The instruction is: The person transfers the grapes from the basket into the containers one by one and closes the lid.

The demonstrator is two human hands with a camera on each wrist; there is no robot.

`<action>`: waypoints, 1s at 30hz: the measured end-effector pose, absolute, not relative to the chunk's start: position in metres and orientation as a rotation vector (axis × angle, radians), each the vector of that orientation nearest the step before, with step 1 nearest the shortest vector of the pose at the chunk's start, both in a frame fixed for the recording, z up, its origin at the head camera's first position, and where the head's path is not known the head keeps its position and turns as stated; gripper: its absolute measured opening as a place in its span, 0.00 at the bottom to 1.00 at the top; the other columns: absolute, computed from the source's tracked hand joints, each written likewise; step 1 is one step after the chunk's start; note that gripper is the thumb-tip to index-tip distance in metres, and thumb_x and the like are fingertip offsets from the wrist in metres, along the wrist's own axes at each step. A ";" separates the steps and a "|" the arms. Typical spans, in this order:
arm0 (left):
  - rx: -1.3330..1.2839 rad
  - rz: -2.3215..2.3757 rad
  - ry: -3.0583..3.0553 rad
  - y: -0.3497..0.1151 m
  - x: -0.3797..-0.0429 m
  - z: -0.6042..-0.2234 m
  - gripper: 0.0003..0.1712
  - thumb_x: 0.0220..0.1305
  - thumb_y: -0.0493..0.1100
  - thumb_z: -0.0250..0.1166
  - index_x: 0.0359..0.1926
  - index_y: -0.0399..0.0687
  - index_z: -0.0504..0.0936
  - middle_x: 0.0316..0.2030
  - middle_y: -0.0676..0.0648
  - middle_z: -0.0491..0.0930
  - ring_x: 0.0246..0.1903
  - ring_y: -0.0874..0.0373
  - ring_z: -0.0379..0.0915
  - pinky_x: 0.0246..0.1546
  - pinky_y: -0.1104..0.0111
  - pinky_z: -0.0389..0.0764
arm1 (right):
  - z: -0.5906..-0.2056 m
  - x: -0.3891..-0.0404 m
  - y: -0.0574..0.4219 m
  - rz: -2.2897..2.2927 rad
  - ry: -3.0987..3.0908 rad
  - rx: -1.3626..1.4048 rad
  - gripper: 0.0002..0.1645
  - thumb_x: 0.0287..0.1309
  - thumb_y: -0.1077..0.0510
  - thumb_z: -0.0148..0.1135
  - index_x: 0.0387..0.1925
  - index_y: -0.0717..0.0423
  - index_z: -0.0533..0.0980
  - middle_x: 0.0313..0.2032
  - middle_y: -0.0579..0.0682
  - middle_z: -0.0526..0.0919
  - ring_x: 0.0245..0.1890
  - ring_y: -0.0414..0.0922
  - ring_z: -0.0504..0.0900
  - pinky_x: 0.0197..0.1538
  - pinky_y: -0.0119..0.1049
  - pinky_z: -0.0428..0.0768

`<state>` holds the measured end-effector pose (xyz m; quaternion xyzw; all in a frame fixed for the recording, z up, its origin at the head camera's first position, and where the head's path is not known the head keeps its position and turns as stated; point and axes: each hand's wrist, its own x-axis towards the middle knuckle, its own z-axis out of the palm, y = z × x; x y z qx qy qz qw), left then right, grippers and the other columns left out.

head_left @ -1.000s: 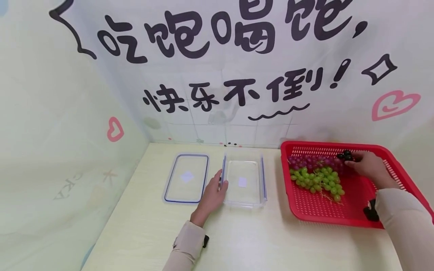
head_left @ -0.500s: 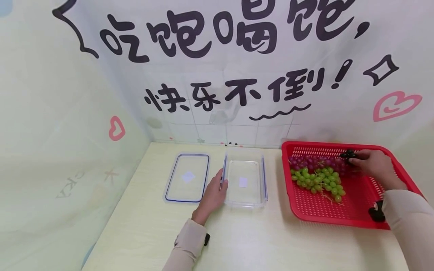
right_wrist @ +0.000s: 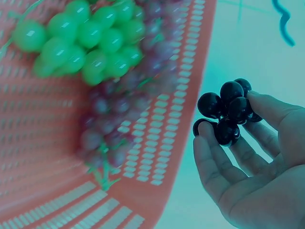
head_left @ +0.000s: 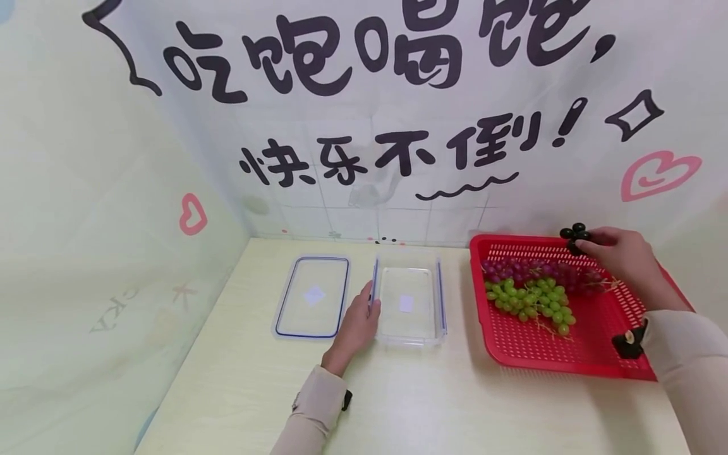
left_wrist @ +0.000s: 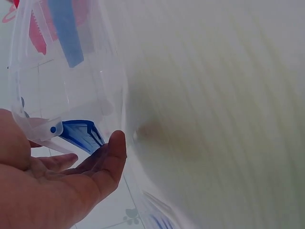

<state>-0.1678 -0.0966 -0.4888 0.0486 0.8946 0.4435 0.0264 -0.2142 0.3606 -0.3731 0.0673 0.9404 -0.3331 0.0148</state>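
Observation:
My right hand [head_left: 625, 256] pinches a small cluster of black grapes [right_wrist: 228, 112] between thumb and fingertips. The cluster hangs over the back rim of the red basket [head_left: 495, 351]. Inside that basket lie a bunch of green grapes [head_left: 534, 300] and, behind it, a bunch of purple-red grapes [head_left: 517, 270]. At the left side of a clear plastic container [head_left: 406, 325], my left hand [head_left: 357, 325] holds the wall, its thumb at the rim and its fingers outside. A blue-edged locking flap [left_wrist: 83, 133] touches those fingers. The container is lidless and stands upright.
A clear lid [head_left: 313, 297] with a blue seal lies flat left of the container. The pale wooden table [head_left: 421, 404] meets a printed cloth backdrop [head_left: 341, 215] behind, and another cloth side [head_left: 114, 284] bounds it on the left.
My right hand has lifted the black grapes up out of the basket, above its back rim. The left hand and the container have stayed put.

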 end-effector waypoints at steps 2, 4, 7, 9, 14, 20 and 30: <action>0.149 1.374 2.762 -0.096 -0.168 -0.489 0.31 0.78 0.42 0.47 0.75 0.35 0.55 0.60 0.29 0.72 0.61 0.38 0.69 0.64 0.45 0.69 | -0.368 -0.216 0.353 -1.061 2.918 0.203 0.39 0.70 0.40 0.52 0.64 0.70 0.68 0.57 0.75 0.72 0.54 0.67 0.69 0.32 0.27 0.75; 0.146 1.367 2.765 -0.096 -0.168 -0.489 0.31 0.78 0.42 0.47 0.75 0.35 0.55 0.58 0.30 0.73 0.59 0.39 0.71 0.64 0.45 0.70 | -0.363 -0.217 0.346 -1.091 2.906 0.199 0.41 0.70 0.39 0.53 0.66 0.70 0.66 0.59 0.75 0.70 0.56 0.68 0.67 0.32 0.26 0.76; 0.137 1.359 2.764 -0.095 -0.168 -0.488 0.31 0.78 0.42 0.47 0.75 0.35 0.55 0.57 0.30 0.73 0.57 0.41 0.72 0.63 0.46 0.71 | -0.355 -0.220 0.334 -1.145 2.892 0.194 0.44 0.68 0.37 0.53 0.69 0.67 0.63 0.62 0.73 0.69 0.58 0.66 0.68 0.33 0.25 0.79; 0.136 1.355 2.765 -0.095 -0.167 -0.488 0.31 0.78 0.42 0.47 0.75 0.35 0.55 0.57 0.30 0.73 0.57 0.41 0.72 0.63 0.46 0.71 | -0.350 -0.221 0.325 -1.190 2.869 0.192 0.46 0.67 0.34 0.53 0.71 0.65 0.62 0.62 0.71 0.70 0.57 0.62 0.70 0.35 0.25 0.80; 0.165 1.335 2.796 -0.095 -0.168 -0.487 0.30 0.78 0.41 0.47 0.75 0.33 0.55 0.61 0.27 0.71 0.63 0.35 0.68 0.65 0.46 0.68 | -0.339 -0.227 0.303 -1.259 2.812 0.129 0.46 0.65 0.32 0.53 0.70 0.60 0.65 0.62 0.67 0.73 0.53 0.52 0.76 0.39 0.24 0.80; 0.162 1.308 2.800 -0.095 -0.169 -0.487 0.30 0.78 0.41 0.47 0.74 0.32 0.55 0.62 0.26 0.70 0.64 0.35 0.67 0.66 0.46 0.67 | -0.337 -0.233 0.274 -1.330 2.730 0.014 0.38 0.69 0.38 0.53 0.69 0.58 0.66 0.62 0.64 0.73 0.52 0.50 0.78 0.45 0.27 0.82; 0.146 1.288 2.792 -0.094 -0.169 -0.485 0.31 0.78 0.41 0.47 0.75 0.33 0.54 0.63 0.27 0.68 0.65 0.35 0.65 0.67 0.46 0.66 | -0.346 -0.240 0.226 -1.437 2.567 -0.040 0.29 0.71 0.47 0.55 0.67 0.57 0.69 0.62 0.62 0.75 0.58 0.55 0.75 0.63 0.49 0.73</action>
